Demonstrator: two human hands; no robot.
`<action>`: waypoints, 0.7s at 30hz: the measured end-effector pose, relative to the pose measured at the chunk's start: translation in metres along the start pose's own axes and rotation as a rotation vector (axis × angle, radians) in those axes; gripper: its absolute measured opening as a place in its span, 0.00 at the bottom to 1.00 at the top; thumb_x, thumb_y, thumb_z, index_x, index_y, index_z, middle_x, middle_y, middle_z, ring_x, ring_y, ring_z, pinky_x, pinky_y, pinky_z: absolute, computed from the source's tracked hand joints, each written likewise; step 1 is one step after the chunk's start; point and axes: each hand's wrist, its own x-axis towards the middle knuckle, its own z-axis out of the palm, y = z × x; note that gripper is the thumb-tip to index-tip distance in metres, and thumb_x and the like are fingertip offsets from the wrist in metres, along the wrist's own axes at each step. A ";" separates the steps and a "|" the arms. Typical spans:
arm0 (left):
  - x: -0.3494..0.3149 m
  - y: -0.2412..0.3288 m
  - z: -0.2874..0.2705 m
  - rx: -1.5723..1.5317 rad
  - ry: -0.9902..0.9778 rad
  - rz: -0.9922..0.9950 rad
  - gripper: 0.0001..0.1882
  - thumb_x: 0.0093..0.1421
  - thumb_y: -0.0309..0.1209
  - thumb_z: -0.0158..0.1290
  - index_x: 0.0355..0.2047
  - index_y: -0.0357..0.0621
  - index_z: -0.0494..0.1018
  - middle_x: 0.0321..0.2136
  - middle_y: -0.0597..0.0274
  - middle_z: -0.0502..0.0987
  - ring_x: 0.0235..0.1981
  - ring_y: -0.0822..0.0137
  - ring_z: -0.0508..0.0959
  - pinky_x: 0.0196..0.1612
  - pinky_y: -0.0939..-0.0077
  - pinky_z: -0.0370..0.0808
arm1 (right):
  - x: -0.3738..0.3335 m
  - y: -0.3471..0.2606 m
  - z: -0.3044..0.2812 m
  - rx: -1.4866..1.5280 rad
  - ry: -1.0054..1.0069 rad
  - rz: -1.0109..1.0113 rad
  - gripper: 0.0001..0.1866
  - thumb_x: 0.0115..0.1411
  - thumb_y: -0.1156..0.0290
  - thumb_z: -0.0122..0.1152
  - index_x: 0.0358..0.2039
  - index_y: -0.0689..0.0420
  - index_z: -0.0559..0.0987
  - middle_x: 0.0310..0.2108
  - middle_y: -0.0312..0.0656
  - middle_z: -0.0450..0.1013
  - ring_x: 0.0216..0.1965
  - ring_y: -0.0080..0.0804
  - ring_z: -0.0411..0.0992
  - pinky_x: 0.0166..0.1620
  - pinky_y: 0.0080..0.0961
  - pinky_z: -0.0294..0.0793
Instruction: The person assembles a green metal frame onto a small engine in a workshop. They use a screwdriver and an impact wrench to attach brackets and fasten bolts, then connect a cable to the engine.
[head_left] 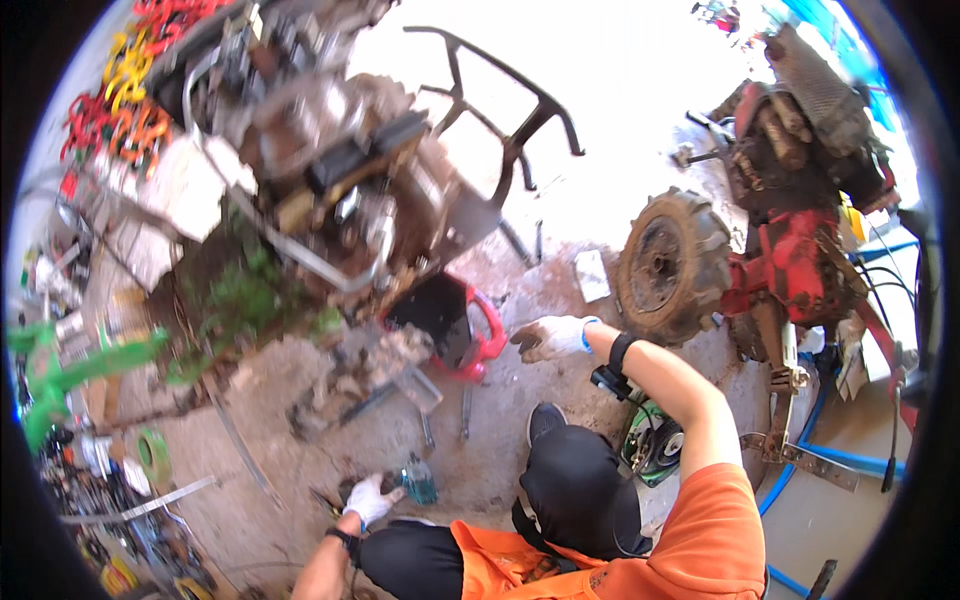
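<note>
My right hand, in a white work glove with dirty brown fingers, reaches out over the floor. Its fingers point left, loosely stretched, and no object shows in them. Just left of it lies a red container with a dark inside, apart from the fingers. My left hand, also gloved, is low near my left knee. Beside its fingers stands a clear bottle with bluish-green liquid. A thin dark and yellow item lies by that hand; whether the hand grips it is unclear, as the fingers are partly hidden.
A large muddy machine with a bent metal frame fills the upper left. At right stand a treaded wheel and a red engine-driven machine. A green-housed part sits beside my right leg. Many small tools crowd the lower left.
</note>
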 end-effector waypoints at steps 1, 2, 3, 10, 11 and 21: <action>-0.004 0.004 -0.013 -0.177 -0.011 -0.016 0.36 0.72 0.55 0.56 0.66 0.37 0.73 0.56 0.40 0.82 0.57 0.42 0.83 0.60 0.52 0.79 | -0.006 -0.007 -0.007 -0.001 0.041 -0.010 0.36 0.69 0.57 0.65 0.73 0.61 0.71 0.65 0.52 0.79 0.66 0.42 0.77 0.69 0.37 0.73; -0.009 0.009 -0.027 -0.563 -0.084 -0.094 0.33 0.75 0.53 0.52 0.64 0.36 0.75 0.53 0.42 0.84 0.55 0.46 0.84 0.59 0.54 0.80 | -0.014 -0.013 -0.014 0.005 0.098 -0.027 0.36 0.68 0.57 0.66 0.72 0.62 0.72 0.64 0.54 0.79 0.65 0.44 0.77 0.69 0.37 0.73; -0.017 0.015 -0.043 -0.931 -0.159 -0.151 0.31 0.78 0.52 0.48 0.62 0.34 0.76 0.50 0.44 0.85 0.53 0.50 0.85 0.58 0.57 0.81 | -0.018 -0.019 -0.020 0.018 0.130 -0.029 0.37 0.67 0.57 0.66 0.72 0.62 0.73 0.64 0.55 0.79 0.65 0.45 0.77 0.69 0.38 0.74; -0.123 0.197 -0.224 -0.577 0.316 0.157 0.27 0.77 0.48 0.53 0.61 0.35 0.77 0.52 0.46 0.85 0.51 0.49 0.85 0.58 0.57 0.80 | -0.088 -0.050 -0.055 0.465 0.569 -0.045 0.35 0.71 0.55 0.63 0.71 0.63 0.73 0.67 0.55 0.76 0.66 0.45 0.76 0.69 0.36 0.72; -0.142 0.238 -0.248 -0.593 0.356 0.242 0.29 0.76 0.50 0.57 0.63 0.38 0.78 0.53 0.50 0.84 0.52 0.51 0.84 0.62 0.58 0.78 | -0.099 -0.057 -0.057 0.538 0.638 -0.030 0.34 0.72 0.55 0.63 0.72 0.62 0.73 0.67 0.53 0.76 0.66 0.43 0.76 0.70 0.35 0.72; -0.177 0.496 -0.445 0.433 1.414 0.691 0.38 0.74 0.60 0.54 0.59 0.31 0.75 0.54 0.33 0.79 0.52 0.30 0.79 0.56 0.35 0.75 | -0.203 -0.097 -0.051 1.246 0.890 -0.032 0.31 0.75 0.58 0.64 0.70 0.65 0.73 0.52 0.44 0.80 0.46 0.27 0.77 0.51 0.29 0.80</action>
